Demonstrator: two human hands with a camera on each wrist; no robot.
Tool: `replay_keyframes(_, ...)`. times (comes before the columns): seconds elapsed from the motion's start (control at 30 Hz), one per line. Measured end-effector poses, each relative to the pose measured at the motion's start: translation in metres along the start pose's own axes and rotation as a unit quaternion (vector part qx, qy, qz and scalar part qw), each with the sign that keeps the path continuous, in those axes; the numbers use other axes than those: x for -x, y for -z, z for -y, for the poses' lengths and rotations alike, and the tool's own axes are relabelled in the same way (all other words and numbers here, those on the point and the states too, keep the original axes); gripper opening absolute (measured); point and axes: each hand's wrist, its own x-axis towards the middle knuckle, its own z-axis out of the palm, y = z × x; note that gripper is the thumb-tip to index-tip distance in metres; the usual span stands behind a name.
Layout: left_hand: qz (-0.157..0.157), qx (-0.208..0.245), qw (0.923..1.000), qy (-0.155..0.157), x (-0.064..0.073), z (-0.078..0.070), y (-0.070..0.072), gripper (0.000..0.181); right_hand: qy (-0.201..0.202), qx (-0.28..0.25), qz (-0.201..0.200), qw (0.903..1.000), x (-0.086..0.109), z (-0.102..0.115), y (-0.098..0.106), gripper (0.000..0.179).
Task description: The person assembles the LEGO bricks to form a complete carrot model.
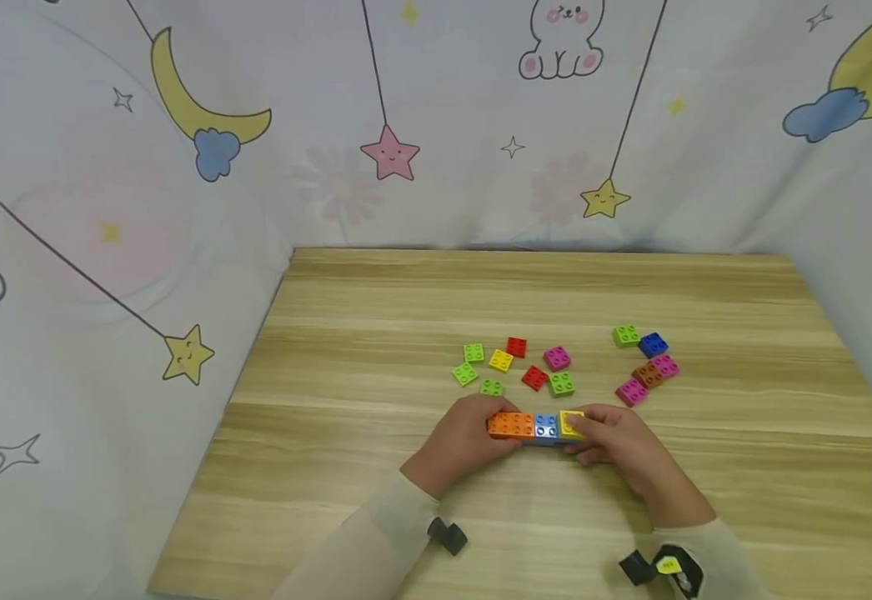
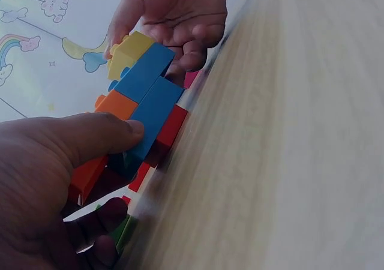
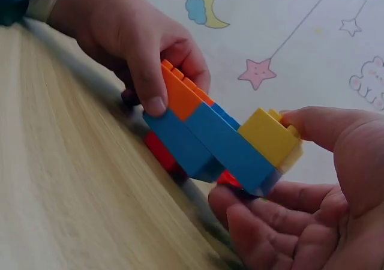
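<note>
The build (image 1: 546, 427) lay crosswise between the two hands, the left hand (image 1: 469, 429) round its left end and the right hand (image 1: 619, 437) at its right. A brick (image 3: 267, 137) sat on top of that right end, with the right hand both over and beneath it. Behind the build, on the table (image 1: 376, 333), eight loose bricks (image 1: 501, 360) lay scattered, one just behind the left hand. Farther right, five more bricks (image 1: 648, 375) lay grouped. The backdrop (image 1: 466, 83) stood behind the table and along its left and right sides.

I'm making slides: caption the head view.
Left hand and right hand hold joined bricks; other bricks lie on the table.
</note>
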Motion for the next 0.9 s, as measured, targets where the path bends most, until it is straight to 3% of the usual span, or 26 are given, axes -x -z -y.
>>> replay_keyframes(0.07, 0.000, 0.003, 1.0000, 0.002, 0.000, 0.000, 0.000, 0.029, 0.003, 0.061, -0.036, 0.9975, 0.002, 0.001, 0.003, 0.056)
replay_keyframes(0.13, 0.002, 0.007, 1.0000, 0.005, 0.000, 0.001, -0.001, 0.029, 0.029, 0.138, -0.098, 0.9852, 0.004, 0.002, 0.010, 0.059)
replay_keyframes(0.2, 0.002, 0.010, 0.9999, 0.006, 0.000, 0.001, -0.001, 0.030, 0.070, 0.219, -0.172, 0.9579, 0.005, 0.002, 0.019, 0.057)
replay_keyframes(0.27, 0.002, 0.013, 0.9999, 0.008, 0.000, 0.001, -0.001, 0.030, 0.107, 0.293, -0.240, 0.9192, 0.005, -0.001, 0.029, 0.054)
replay_keyframes(0.3, 0.002, 0.013, 0.9999, 0.009, 0.000, 0.001, -0.001, 0.030, 0.115, 0.324, -0.263, 0.9014, 0.004, -0.002, 0.033, 0.054)
replay_keyframes(0.37, 0.002, 0.013, 0.9999, 0.008, 0.000, 0.001, -0.001, 0.031, 0.112, 0.369, -0.277, 0.8799, 0.002, -0.007, 0.040, 0.057)
replay_keyframes(0.43, 0.003, 0.012, 0.9999, 0.008, 0.001, 0.002, -0.001, 0.031, 0.096, 0.394, -0.271, 0.8732, -0.002, -0.011, 0.043, 0.061)
replay_keyframes(0.53, 0.003, 0.008, 0.9999, 0.006, 0.001, 0.002, -0.001, 0.031, 0.087, 0.405, -0.263, 0.8714, -0.006, -0.016, 0.043, 0.062)
replay_keyframes(0.77, 0.001, 0.007, 1.0000, 0.005, 0.000, 0.002, -0.002, 0.032, 0.119, 0.391, -0.288, 0.8660, -0.010, -0.017, 0.038, 0.056)
replay_keyframes(0.9, 0.003, 0.008, 0.9999, 0.005, 0.000, 0.003, -0.002, 0.032, 0.135, 0.378, -0.292, 0.8680, -0.009, -0.013, 0.036, 0.050)
